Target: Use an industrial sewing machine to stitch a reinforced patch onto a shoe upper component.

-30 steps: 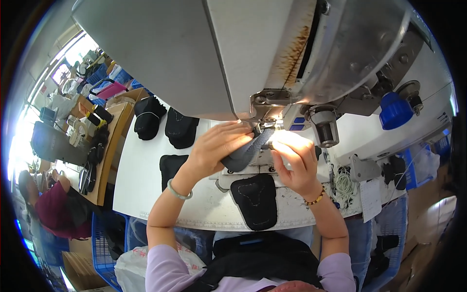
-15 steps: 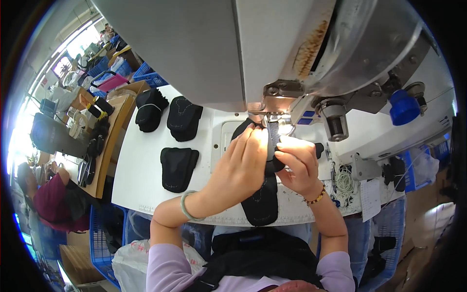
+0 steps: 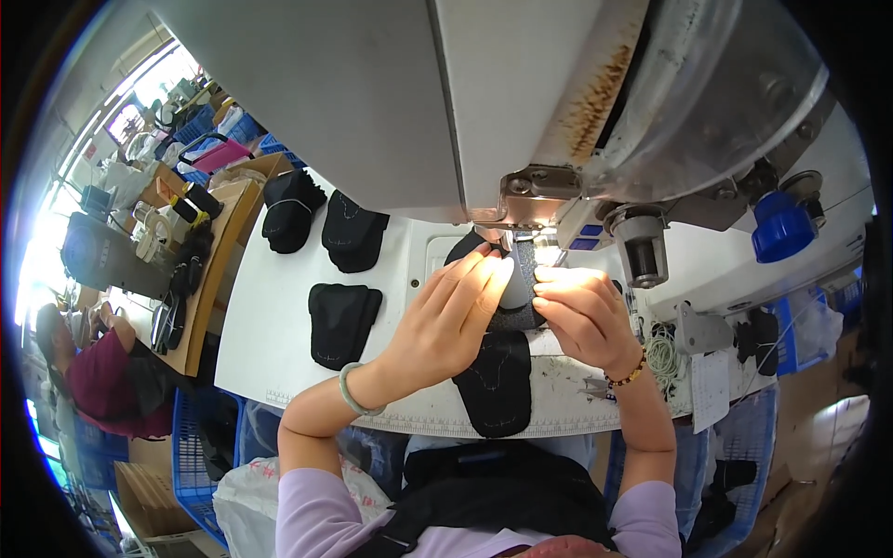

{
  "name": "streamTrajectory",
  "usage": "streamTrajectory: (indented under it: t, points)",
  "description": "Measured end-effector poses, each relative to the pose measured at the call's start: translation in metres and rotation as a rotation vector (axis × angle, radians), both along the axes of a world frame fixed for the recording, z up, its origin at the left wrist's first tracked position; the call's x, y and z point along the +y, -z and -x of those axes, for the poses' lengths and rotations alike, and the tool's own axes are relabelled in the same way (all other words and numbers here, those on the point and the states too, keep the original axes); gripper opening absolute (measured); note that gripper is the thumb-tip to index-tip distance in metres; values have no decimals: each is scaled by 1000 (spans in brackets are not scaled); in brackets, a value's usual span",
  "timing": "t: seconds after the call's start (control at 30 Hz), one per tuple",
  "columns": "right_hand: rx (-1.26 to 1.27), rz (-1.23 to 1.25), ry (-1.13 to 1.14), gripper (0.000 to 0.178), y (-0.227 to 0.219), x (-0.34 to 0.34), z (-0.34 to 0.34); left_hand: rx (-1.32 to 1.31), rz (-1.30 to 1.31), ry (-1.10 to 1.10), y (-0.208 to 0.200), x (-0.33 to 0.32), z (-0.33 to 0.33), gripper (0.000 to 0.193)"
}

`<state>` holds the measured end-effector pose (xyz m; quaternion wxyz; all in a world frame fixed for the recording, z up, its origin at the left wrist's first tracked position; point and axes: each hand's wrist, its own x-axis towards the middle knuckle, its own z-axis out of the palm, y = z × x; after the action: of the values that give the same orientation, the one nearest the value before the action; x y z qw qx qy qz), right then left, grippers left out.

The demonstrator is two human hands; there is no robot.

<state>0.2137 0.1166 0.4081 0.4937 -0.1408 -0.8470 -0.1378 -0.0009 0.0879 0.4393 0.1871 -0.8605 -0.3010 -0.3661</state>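
A black fabric piece with a grey band [image 3: 516,318] lies under the needle area of a sewing machine [image 3: 372,102], lit by its lamp. My left hand [image 3: 451,312], a pale green bangle on its wrist, has its fingers bent together on the left side of the piece, close to the presser foot. On the right, my right hand [image 3: 591,316] pinches the band's edge between thumb and fingers. Part of the fabric is hidden by my fingers and the machine head. Nearer me, a stack of black fabric pieces [image 3: 493,386] with pale marked lines lies at the table's front edge.
Left on the white table [image 3: 270,344] are a tied black bundle [image 3: 290,212] and two black stacks [image 3: 353,232] [image 3: 342,325]. Pale cord [image 3: 662,358] lies at right. Blue crates [image 3: 200,465] stand below. Another person [image 3: 112,381] sits at far left.
My right hand has shifted slightly right, and the fabric has turned, showing more of the grey band. My left fingers have drawn closer together. The view has shifted a little.
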Motion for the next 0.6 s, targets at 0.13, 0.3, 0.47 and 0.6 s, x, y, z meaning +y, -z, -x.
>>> streamTrajectory:
  t: [0.13,0.3,0.47,0.6]
  points:
    - [-36,29,30,28,-2,-2,1,-43,3,28,4,7,3,45]
    - [-55,34,62,27,-7,1,2,-56,-24,48,8,16,5,52]
    - [-67,20,151,28,-7,-3,9,-54,-97,115,9,28,12,35]
    - [-55,24,193,28,-7,-2,12,-66,-125,118,12,35,14,33]
